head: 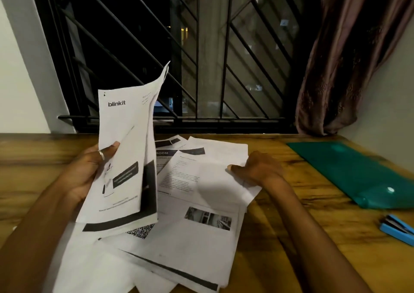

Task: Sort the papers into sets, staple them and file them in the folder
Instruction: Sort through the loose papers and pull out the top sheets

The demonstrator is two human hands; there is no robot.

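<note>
**Sheaf lifted in the left hand, the right hand on the pile**

The left hand (89,171) held a sheaf (125,153) of printed sheets upright above the near-left part of the pile of papers (197,236). Its thumb (109,150), wearing a ring (102,154), was clamped across the front sheet, headed "blinkit". The other fingers were hidden behind the sheaf, whose top corner curled away toward the window.

The right hand (257,167) rested knuckles-up on the far-right edge of the pile, one finger stretched along the top sheet (201,176). Whether its other fingers pinched that sheet's edge or only pressed on it could not be told, as the hand was blurred.

The pile lay fanned out loosely on the wooden table (291,236), its sheets overlapping at different angles.

To the right of the pile, well apart from it, a green folder (349,171) lay flat and closed; its contents could not be seen. A blue stapler (396,227) lay nearer than the folder, also right of the pile.
</note>
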